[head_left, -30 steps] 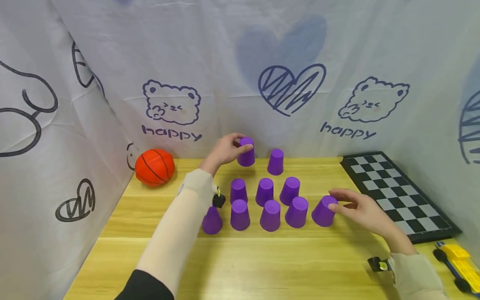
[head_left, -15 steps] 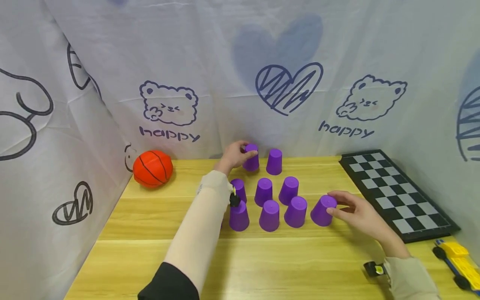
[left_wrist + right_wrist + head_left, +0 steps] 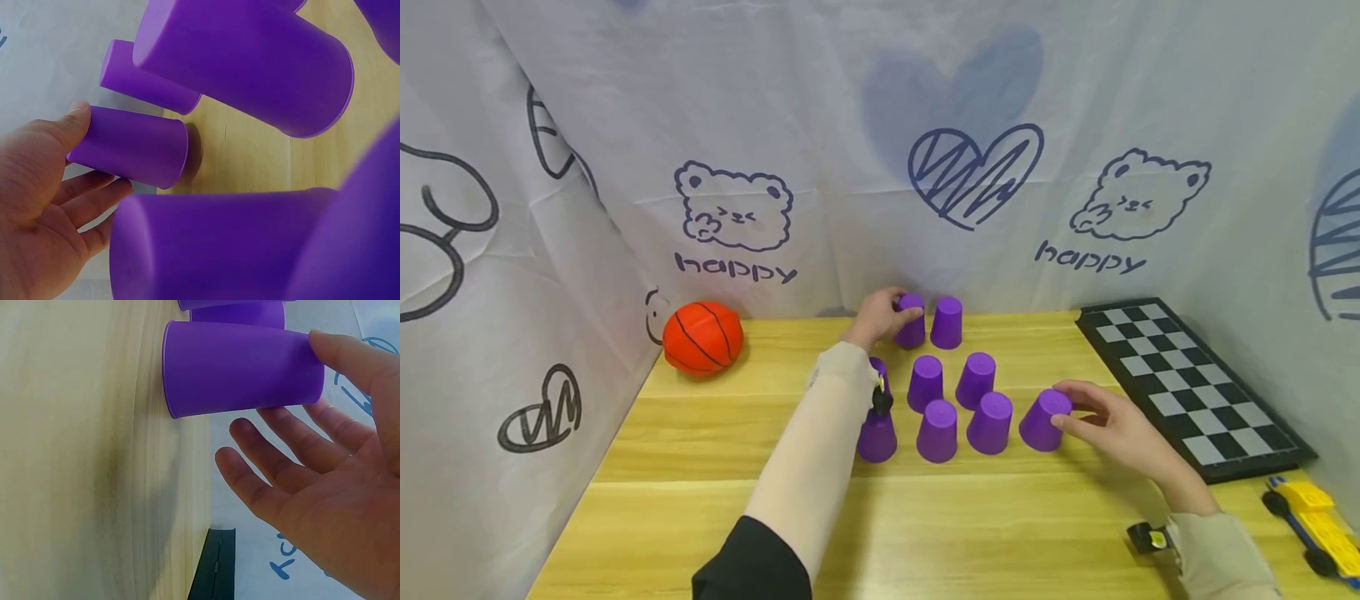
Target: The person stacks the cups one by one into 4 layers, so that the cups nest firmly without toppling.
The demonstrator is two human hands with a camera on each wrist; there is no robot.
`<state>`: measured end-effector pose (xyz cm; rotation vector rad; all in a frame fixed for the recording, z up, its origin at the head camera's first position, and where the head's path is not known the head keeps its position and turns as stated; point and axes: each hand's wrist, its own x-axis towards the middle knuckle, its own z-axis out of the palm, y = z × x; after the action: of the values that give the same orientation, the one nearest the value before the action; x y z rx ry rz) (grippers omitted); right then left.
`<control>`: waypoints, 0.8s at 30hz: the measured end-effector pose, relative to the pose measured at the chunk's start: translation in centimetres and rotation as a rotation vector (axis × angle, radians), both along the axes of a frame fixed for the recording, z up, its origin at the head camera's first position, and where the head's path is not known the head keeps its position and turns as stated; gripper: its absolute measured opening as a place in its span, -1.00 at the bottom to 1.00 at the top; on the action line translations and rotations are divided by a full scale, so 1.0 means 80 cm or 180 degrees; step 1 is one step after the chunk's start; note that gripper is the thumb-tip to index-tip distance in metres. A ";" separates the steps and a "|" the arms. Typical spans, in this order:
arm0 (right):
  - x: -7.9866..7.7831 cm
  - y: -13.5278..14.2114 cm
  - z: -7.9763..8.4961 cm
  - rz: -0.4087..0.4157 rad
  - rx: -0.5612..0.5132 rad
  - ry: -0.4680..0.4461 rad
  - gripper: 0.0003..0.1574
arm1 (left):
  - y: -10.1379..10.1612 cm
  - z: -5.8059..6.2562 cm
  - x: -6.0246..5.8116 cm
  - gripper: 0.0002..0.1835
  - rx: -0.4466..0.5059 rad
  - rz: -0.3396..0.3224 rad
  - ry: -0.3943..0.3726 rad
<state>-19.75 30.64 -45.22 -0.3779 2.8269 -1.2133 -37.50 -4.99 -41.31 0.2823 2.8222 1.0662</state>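
My left hand (image 3: pixel 880 317) pinches an upside-down purple cup (image 3: pixel 913 327) by its top, at the back of the table. Right beside it stands another purple cup (image 3: pixel 947 323). In the left wrist view the held cup (image 3: pixel 128 147) has its rim close to the wood; whether it touches I cannot tell. My right hand (image 3: pixel 1116 429) grips the rightmost cup (image 3: pixel 1041 421) of the front row between thumb and fingers. Between the hands, a middle row includes a cup (image 3: pixel 976 381), and a front row includes a cup (image 3: pixel 937 432). My left forearm partly hides the leftmost cups.
An orange-red toy basketball (image 3: pixel 703 338) lies at the back left. A black-and-white checkerboard (image 3: pixel 1195 383) lies on the right, with a yellow toy vehicle (image 3: pixel 1318 529) in front of it. A printed cloth (image 3: pixel 850 125) hangs behind the wooden table (image 3: pixel 970 533).
My left hand has moved right and down with its cup, bringing it beside the other back cup. The left forearm now covers the front row's leftmost cup. The right hand has barely moved.
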 end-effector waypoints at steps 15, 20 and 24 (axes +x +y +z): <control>-0.001 0.001 0.003 -0.0023 0.0049 -0.0019 -0.29 | 0.006 -0.008 -0.002 -0.43 -0.0128 0.0005 0.0026; -0.001 0.002 0.002 -0.0018 0.0053 -0.0044 -0.28 | 0.007 -0.007 -0.001 -0.42 -0.0242 0.0039 -0.0044; -0.002 0.001 0.001 0.0007 0.0047 -0.0005 -0.30 | 0.006 -0.006 -0.002 -0.40 -0.0307 0.0032 -0.0048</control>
<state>-19.87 30.73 -45.10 -0.3792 2.8317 -1.1911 -37.64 -4.52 -41.76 0.2502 2.8536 0.9265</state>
